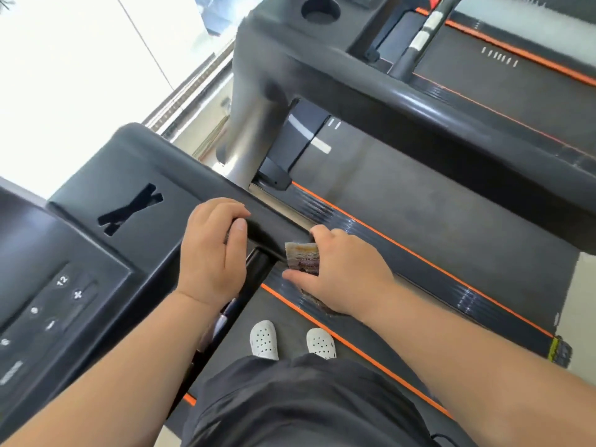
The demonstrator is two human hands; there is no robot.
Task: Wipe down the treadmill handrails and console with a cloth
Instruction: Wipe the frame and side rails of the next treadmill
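The black treadmill console (106, 253) fills the left, with a dark screen and a button panel (54, 304). Its right handrail (277, 227) runs out from the console's corner. My left hand (213, 253) rests on that corner, fingers curled over the rail's top edge. Just to the right, my right hand (338, 272) presses a folded brownish patterned cloth (303, 258) against the end of the handrail. Most of the cloth is hidden under the palm.
Below lies the dark belt (435, 227) with orange-edged side rails (403, 262). My white perforated shoes (264, 340) stand on it. A second treadmill's frame and handrail (387, 101) with a cup holder (320, 9) stands at the upper right. Bright floor and window at the upper left.
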